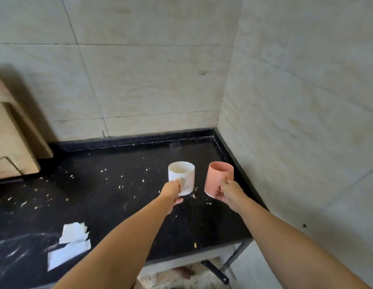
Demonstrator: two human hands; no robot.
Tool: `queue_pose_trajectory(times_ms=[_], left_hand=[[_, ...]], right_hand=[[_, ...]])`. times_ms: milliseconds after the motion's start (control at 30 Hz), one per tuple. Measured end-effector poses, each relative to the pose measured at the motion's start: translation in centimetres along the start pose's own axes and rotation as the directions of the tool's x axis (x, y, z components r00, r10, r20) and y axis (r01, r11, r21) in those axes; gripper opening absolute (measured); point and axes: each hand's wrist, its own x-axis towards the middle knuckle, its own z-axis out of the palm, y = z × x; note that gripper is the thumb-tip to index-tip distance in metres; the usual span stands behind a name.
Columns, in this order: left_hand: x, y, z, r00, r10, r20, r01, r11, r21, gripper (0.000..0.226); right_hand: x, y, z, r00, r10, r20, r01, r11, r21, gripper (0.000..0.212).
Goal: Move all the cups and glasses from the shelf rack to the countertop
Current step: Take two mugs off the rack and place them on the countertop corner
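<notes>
My left hand (172,193) grips the handle of a white mug (182,174), held upright just over the black countertop (110,184). To its right, my right hand (228,193) holds a pink mug (218,176) by its handle, also upright and close to the counter's right rim. Whether either mug's base touches the counter I cannot tell. The two mugs are side by side with a small gap between them. The shelf rack is out of view.
Crumbs and white specks are scattered over the dark counter. Torn white paper pieces (71,245) lie near the front left. A wooden cabinet (12,140) stands at the left. Tiled walls (296,101) close the back and right. A metal frame (233,259) shows below the counter edge.
</notes>
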Motion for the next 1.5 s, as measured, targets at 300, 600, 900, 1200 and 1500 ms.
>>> queue_pose_trajectory(times_ms=[300, 600, 900, 1200, 1500], left_hand=[[12.1, 7.7, 3.0, 0.999, -0.036, -0.003, 0.036, 0.999, 0.009, 0.036], [21.4, 10.6, 7.4, 0.997, -0.009, -0.071, 0.007, 0.999, -0.032, 0.046], [26.9, 12.0, 10.6, 0.994, 0.053, -0.097, -0.057, 0.997, -0.045, 0.044], [28.6, 11.1, 10.7, 0.994, -0.028, -0.103, 0.03, 0.999, 0.012, 0.047], [27.9, 11.1, 10.3, 0.993, 0.014, -0.114, -0.006, 0.998, 0.068, 0.024]], right_hand=[[12.7, -6.1, 2.4, 0.999, 0.034, -0.005, -0.034, 0.999, -0.012, 0.028], [24.0, -9.6, 4.3, 0.996, -0.084, 0.034, 0.088, 0.986, -0.143, 0.053], [29.6, -9.8, 5.6, 0.989, -0.15, -0.009, 0.149, 0.984, -0.097, 0.047], [31.0, -8.7, 6.4, 0.994, -0.109, -0.028, 0.106, 0.99, -0.089, 0.031], [30.4, -10.2, 5.4, 1.0, 0.026, 0.011, -0.024, 0.99, -0.14, 0.042]])
